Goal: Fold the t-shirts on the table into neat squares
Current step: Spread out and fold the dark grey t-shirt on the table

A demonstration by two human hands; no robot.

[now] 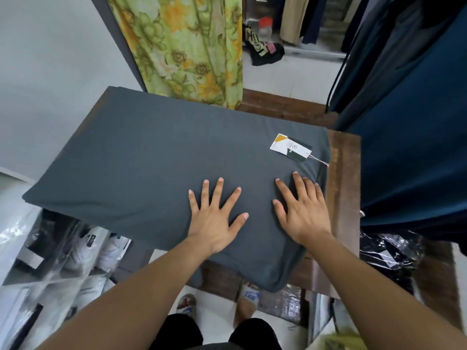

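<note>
A dark grey t-shirt [141, 157] lies spread flat as a long rectangle over the wooden table [343, 178], its left end hanging past the table's edge. A white, yellow and green paper tag [290, 147] rests on the shirt near its right end. My left hand [217, 213] presses flat on the fabric with fingers spread, near the front edge. Beside it, my right hand [303, 208] lies flat on the shirt's right end, fingers straight, just below the tag.
A green floral curtain [182, 46] hangs behind the table. Dark blue garments [414, 122] hang at the right. Plastic-wrapped packs [63, 261] are stacked at the lower left, crumpled black plastic [389, 251] at the right. My sandalled feet [247, 299] stand on white floor.
</note>
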